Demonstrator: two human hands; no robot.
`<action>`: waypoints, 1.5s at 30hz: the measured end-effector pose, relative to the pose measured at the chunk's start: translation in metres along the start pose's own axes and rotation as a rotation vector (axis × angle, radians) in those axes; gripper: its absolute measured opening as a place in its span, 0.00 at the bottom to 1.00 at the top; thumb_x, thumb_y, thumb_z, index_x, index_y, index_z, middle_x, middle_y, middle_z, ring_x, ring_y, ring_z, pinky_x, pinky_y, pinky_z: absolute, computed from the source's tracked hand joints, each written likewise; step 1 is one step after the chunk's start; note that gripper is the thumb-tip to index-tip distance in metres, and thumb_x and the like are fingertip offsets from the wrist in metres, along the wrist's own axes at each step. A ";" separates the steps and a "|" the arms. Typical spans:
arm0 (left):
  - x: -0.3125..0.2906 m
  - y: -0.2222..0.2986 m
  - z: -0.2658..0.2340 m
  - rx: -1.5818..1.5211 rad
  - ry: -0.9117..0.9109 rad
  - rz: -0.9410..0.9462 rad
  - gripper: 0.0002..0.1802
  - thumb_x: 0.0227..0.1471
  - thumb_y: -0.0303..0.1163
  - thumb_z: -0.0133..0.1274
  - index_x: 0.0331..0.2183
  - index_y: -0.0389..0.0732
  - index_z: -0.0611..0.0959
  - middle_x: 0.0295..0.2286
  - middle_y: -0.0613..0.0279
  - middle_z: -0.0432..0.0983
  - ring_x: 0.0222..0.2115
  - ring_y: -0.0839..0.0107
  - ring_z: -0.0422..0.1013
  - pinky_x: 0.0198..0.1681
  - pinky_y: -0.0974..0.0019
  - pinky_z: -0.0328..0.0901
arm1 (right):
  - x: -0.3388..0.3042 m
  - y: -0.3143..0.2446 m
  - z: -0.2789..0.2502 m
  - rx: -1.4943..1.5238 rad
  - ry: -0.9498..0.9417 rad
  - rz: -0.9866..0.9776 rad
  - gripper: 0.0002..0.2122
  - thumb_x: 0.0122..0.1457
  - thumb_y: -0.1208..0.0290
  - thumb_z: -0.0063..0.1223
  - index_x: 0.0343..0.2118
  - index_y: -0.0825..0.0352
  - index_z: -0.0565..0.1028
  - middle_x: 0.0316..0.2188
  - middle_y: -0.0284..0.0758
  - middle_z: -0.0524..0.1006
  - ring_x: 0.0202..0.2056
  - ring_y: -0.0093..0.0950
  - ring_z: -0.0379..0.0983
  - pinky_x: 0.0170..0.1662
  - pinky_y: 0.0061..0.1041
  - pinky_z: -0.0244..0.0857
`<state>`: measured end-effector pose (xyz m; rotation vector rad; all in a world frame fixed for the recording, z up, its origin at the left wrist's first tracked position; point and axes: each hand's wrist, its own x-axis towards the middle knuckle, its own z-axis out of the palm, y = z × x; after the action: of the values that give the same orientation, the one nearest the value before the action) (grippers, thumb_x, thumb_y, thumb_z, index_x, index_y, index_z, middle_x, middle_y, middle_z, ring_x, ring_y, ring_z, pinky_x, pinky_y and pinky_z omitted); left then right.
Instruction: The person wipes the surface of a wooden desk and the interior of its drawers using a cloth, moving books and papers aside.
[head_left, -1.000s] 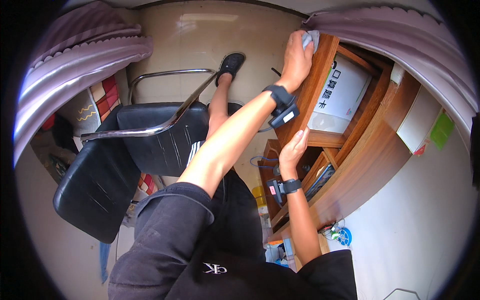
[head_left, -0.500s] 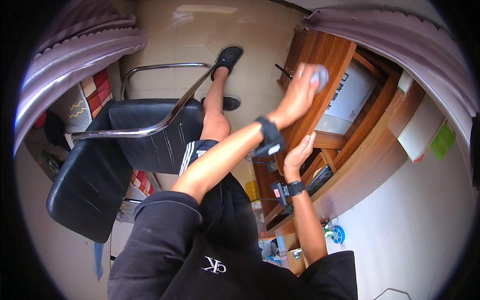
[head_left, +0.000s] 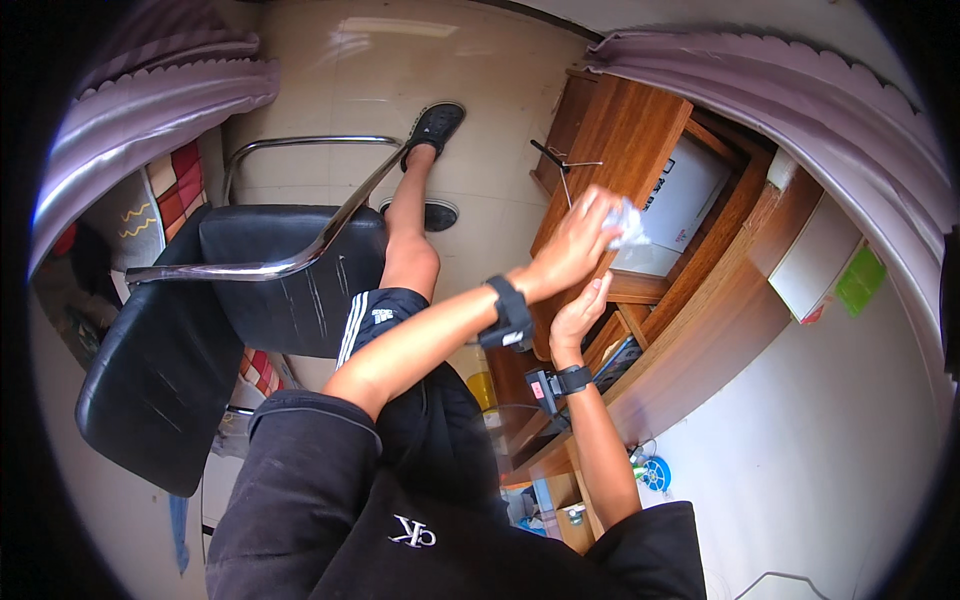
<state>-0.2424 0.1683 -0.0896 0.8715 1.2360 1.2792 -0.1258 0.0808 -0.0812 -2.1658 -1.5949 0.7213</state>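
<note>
My left hand is closed around a crumpled white wad, either tissue or cloth; I cannot tell which. It holds the wad near the edge of a brown wooden cabinet door, which stands swung out. Just below, my right hand has its fingers stretched out and lies by the lower end of the door, seemingly touching it. Behind the door, the open wooden cabinet has a white box with dark print inside.
At left stands a black padded chair with chrome arms. A small black tripod-like stand is beside the door. Pale purple curtains hang at both sides. A blue reel lies on the white surface at right.
My left hand has come down along the door with the white wad, closer to my right hand. The whole view has shifted slightly; my right hand stays by the door's lower end.
</note>
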 end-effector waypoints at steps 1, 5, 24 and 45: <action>0.014 -0.006 0.000 -0.019 0.005 0.008 0.11 0.51 0.21 0.46 0.39 0.35 0.67 0.38 0.48 0.63 0.39 0.49 0.64 0.44 0.53 0.61 | -0.002 0.005 0.002 -0.062 0.064 -0.042 0.21 0.65 0.65 0.29 0.49 0.81 0.63 0.44 0.59 0.68 0.46 0.52 0.64 0.50 0.40 0.56; 0.041 -0.033 -0.001 0.046 0.130 -0.003 0.14 0.50 0.21 0.44 0.41 0.34 0.66 0.40 0.45 0.62 0.41 0.47 0.63 0.46 0.52 0.59 | 0.004 -0.024 -0.005 0.005 -0.033 0.102 0.22 0.65 0.65 0.29 0.50 0.83 0.62 0.48 0.61 0.65 0.50 0.54 0.62 0.54 0.39 0.53; 0.155 -0.052 -0.010 0.057 0.357 -0.122 0.12 0.54 0.27 0.44 0.41 0.32 0.67 0.39 0.41 0.63 0.40 0.44 0.63 0.45 0.54 0.60 | 0.000 -0.018 -0.005 -0.065 -0.009 0.111 0.24 0.65 0.64 0.28 0.52 0.84 0.59 0.52 0.62 0.62 0.55 0.53 0.58 0.58 0.38 0.50; 0.130 0.028 0.012 0.053 0.327 -0.002 0.13 0.54 0.27 0.47 0.42 0.36 0.69 0.39 0.47 0.64 0.39 0.49 0.65 0.43 0.55 0.61 | -0.003 -0.007 -0.006 -0.015 -0.040 0.141 0.22 0.64 0.66 0.30 0.51 0.83 0.60 0.49 0.63 0.64 0.51 0.54 0.61 0.55 0.40 0.52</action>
<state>-0.2530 0.3011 -0.0831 0.7155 1.5313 1.4321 -0.1283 0.0799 -0.0714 -2.3060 -1.4826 0.8013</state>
